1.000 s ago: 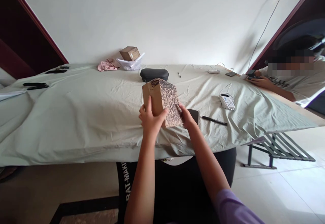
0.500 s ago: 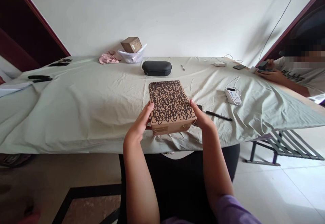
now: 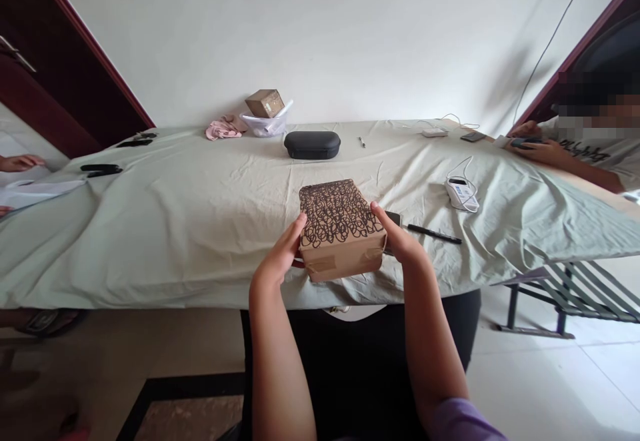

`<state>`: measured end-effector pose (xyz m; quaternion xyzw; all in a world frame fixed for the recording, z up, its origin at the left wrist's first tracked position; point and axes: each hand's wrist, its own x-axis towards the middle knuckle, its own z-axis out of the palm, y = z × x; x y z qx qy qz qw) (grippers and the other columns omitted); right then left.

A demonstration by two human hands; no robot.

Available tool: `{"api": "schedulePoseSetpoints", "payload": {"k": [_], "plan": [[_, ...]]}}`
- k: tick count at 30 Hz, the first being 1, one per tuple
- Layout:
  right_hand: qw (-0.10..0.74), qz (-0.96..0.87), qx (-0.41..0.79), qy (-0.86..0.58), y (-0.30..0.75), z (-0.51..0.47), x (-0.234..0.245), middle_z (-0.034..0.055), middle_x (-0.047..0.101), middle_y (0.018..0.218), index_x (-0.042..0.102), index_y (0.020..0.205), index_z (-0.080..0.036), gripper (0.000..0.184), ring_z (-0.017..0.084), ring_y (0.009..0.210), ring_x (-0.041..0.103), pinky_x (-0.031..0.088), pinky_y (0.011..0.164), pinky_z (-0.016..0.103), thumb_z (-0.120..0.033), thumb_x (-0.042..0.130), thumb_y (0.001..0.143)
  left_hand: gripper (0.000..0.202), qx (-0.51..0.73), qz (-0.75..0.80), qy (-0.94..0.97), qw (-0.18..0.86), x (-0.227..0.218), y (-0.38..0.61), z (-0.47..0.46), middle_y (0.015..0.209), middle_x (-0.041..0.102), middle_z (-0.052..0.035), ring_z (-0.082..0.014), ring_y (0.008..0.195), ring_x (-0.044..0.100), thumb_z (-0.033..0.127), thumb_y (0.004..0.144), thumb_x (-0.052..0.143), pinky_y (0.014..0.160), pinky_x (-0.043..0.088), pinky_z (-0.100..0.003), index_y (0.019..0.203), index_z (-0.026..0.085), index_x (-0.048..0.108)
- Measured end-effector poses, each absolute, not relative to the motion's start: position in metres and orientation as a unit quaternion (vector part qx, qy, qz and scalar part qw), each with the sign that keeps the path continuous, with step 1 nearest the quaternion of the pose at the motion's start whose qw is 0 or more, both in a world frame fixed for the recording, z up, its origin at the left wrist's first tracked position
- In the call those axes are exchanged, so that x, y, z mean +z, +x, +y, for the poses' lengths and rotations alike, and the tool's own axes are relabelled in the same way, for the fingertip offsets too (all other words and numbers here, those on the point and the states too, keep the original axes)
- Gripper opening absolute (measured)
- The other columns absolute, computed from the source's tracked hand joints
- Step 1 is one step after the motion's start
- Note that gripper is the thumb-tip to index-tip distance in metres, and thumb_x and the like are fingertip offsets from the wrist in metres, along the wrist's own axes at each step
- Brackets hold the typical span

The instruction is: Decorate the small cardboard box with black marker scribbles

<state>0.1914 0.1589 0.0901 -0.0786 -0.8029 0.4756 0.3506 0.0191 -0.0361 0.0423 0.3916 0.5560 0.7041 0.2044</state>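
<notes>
Between my two hands is a brown cardboard box, its top covered in black looping scribbles and its plain taped front side facing me. My left hand grips the left side, thumb on the top edge. On the opposite side my right hand holds it the same way; the fingers of both hands are mostly hidden behind the box. Just right of my right hand lies a black marker pen. A dark flat object is partly covered by that hand.
A black zip case lies behind the box on the cloth-covered table. Farther back are a clear plastic tub with a small carton and a pink cloth. A white corded device lies right; people sit at both ends.
The box has tipped so that more of its front side shows, still between both hands. The view has shifted slightly, and another person's hand now appears at the far left.
</notes>
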Motion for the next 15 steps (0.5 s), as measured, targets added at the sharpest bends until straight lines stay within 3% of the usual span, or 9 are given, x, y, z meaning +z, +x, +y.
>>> {"api": "schedulePoseSetpoints", "payload": {"k": [3, 6, 8, 11, 15], "plan": [[0.368, -0.821, 0.435, -0.039, 0.192, 0.162, 0.091, 0.0057, 0.051, 0.161, 0.039, 0.167, -0.030, 0.085, 0.035, 0.135, 0.057, 0.053, 0.112, 0.051, -0.070, 0.060, 0.095, 0.069, 0.742, 0.481, 0.443, 0.148, 0.039, 0.014, -0.027, 0.164, 0.051, -0.0023, -0.0309, 0.153, 0.046, 0.072, 0.095, 0.057, 0.123, 0.043, -0.044, 0.153, 0.035, 0.056], [0.404, -0.861, 0.306, 0.033, 0.191, 0.162, 0.092, 0.0044, 0.022, 0.175, 0.013, 0.173, -0.036, 0.112, 0.038, 0.147, 0.045, 0.041, 0.123, 0.057, -0.057, 0.078, 0.084, 0.064, 0.791, 0.359, 0.489, 0.082, 0.035, 0.006, -0.011, 0.169, 0.044, 0.0018, -0.0227, 0.161, 0.034, 0.044, 0.094, 0.071, 0.133, 0.027, -0.037, 0.155, 0.036, 0.054], [0.430, -0.876, 0.205, 0.073, 0.191, 0.160, 0.093, 0.0043, 0.007, 0.178, 0.003, 0.173, -0.036, 0.125, 0.040, 0.158, 0.025, 0.024, 0.131, 0.062, -0.056, 0.084, 0.080, 0.069, 0.815, 0.286, 0.498, 0.083, 0.033, 0.002, 0.001, 0.170, 0.042, 0.0009, -0.0233, 0.160, 0.035, 0.038, 0.092, 0.073, 0.132, 0.029, -0.040, 0.157, 0.035, 0.050], [0.456, -0.878, 0.108, 0.099, 0.197, 0.151, 0.094, 0.0052, 0.007, 0.177, 0.009, 0.173, -0.036, 0.121, 0.039, 0.164, 0.007, 0.008, 0.134, 0.060, -0.062, 0.084, 0.082, 0.082, 0.848, 0.237, 0.460, 0.117, 0.031, -0.003, 0.014, 0.170, 0.043, -0.0004, -0.0255, 0.157, 0.041, 0.039, 0.088, 0.078, 0.129, 0.035, -0.042, 0.162, 0.038, 0.041], [0.442, -0.881, 0.099, 0.135, 0.209, 0.131, 0.092, 0.0026, 0.013, 0.174, 0.025, 0.170, -0.043, 0.100, 0.037, 0.162, 0.019, 0.030, 0.131, 0.054, -0.063, 0.079, 0.088, 0.079, 0.853, 0.259, 0.426, 0.150, 0.029, -0.005, 0.027, 0.161, 0.054, -0.0066, -0.0284, 0.148, 0.052, 0.049, 0.093, 0.073, 0.123, 0.043, -0.045, 0.163, 0.033, 0.041]]}}
